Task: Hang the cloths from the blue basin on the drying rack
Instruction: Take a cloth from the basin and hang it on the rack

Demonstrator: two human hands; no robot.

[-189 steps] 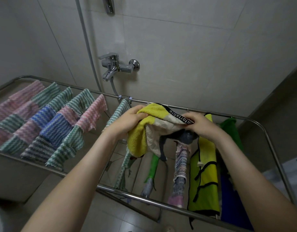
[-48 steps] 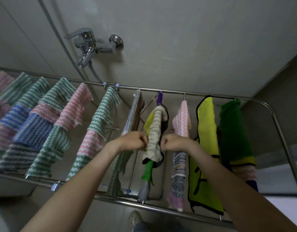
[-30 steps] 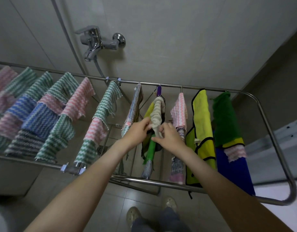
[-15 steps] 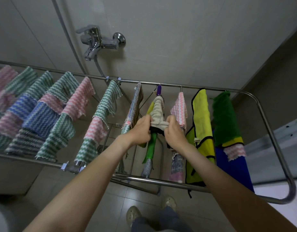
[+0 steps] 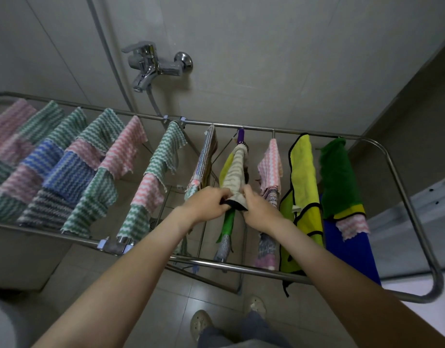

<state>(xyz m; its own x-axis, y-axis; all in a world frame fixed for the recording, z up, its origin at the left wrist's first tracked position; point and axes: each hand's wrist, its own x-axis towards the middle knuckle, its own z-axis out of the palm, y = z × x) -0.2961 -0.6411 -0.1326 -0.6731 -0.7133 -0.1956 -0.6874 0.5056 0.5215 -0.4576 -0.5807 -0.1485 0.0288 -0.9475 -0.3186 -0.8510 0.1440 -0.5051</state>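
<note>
A cream and yellow cloth with black trim [image 5: 233,172] hangs over a middle rod of the steel drying rack [image 5: 407,197]. My left hand [image 5: 207,203] pinches its lower left edge and my right hand [image 5: 256,209] pinches its lower right edge, side by side at the black hem. Under the cloth a green and grey cloth [image 5: 226,227] hangs on the same rod. The blue basin is out of view.
Striped pink, green and blue cloths [image 5: 73,169] fill the rack's left rods. A yellow cloth [image 5: 303,187], a green cloth [image 5: 338,179] and a blue one [image 5: 349,252] hang on the right. A chrome tap [image 5: 151,64] juts from the tiled wall. My feet [image 5: 201,322] stand below.
Since six seconds ago the cream and yellow cloth went from bunched in both hands to draped over the rod. In the last second both hands slid down to its lower hem.
</note>
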